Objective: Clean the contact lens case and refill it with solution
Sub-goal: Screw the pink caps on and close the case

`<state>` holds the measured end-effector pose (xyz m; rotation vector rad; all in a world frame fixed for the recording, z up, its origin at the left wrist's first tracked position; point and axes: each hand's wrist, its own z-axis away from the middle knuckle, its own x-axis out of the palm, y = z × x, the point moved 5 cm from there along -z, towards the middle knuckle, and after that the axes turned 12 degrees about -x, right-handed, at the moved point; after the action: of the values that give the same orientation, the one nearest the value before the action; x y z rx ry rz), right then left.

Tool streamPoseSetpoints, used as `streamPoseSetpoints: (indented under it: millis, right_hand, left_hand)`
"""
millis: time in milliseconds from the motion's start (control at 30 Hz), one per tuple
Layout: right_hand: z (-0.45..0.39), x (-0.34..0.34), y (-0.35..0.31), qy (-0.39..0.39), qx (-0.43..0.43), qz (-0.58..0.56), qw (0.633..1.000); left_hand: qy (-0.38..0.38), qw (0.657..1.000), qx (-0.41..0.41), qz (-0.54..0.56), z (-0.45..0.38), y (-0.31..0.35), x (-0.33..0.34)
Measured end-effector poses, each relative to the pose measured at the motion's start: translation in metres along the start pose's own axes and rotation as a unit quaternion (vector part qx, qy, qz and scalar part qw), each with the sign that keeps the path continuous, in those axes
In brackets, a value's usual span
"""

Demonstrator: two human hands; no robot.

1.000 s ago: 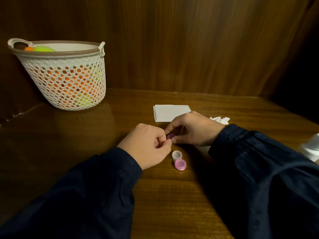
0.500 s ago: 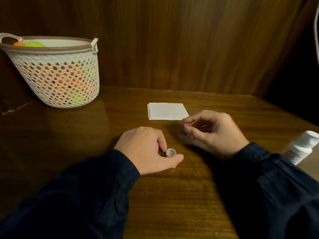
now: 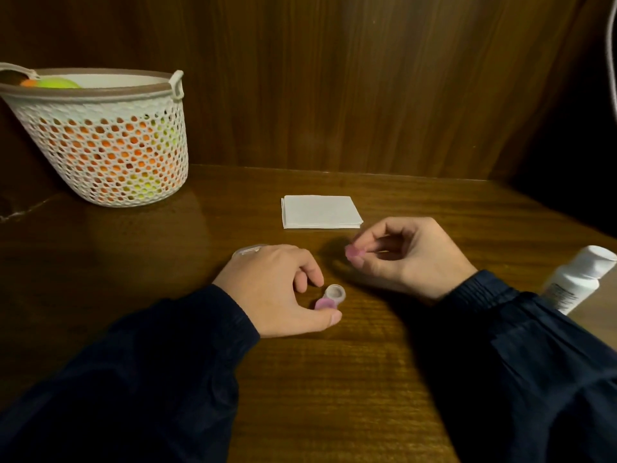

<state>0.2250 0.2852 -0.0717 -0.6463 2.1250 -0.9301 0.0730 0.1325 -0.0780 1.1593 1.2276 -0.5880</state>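
Lens case [image 3: 330, 297] steadied by left hand [image 3: 277, 289]; right hand [image 3: 407, 255] pinches removed pink cap [image 3: 351, 252]. Next, probably: set cap down, unscrew second.

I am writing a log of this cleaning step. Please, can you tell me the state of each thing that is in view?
contact lens case: on the table, one well open, the other capped pink
pink cap: off, pinched in the right hand
left hand: steadies the case
solution bottle: capped, tilted
folded tissue: flat, untouched
basket: upright, holds orange and green things
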Motion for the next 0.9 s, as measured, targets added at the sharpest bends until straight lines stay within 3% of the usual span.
streamPoseSetpoints:
  millis: [200, 367, 500, 667, 900]
  right_hand:
    - [0.001, -0.004, -0.005, -0.061, 0.022, 0.124, 0.99]
    - [0.003, -0.006, 0.0, -0.154, 0.068, 0.224, 0.96]
    - [0.004, -0.004, 0.0, -0.171, 0.084, 0.221, 0.956]
    - [0.005, 0.002, -0.014, -0.147, 0.026, 0.117, 0.982]
    - [0.007, 0.02, -0.018, -0.171, -0.015, 0.054, 0.984]
  left_hand:
    - [-0.013, 1.0, 0.007, 0.019, 0.001, -0.003, -0.001]
    - [-0.009, 0.999, 0.016, 0.03, 0.003, -0.002, -0.002]
    - [-0.007, 0.999, 0.025, 0.034, 0.003, -0.001, -0.003]
    - [-0.011, 0.999, 0.025, 0.046, 0.003, -0.002, -0.003]
    - [0.002, 0.997, 0.034, 0.065, 0.003, 0.0, -0.005]
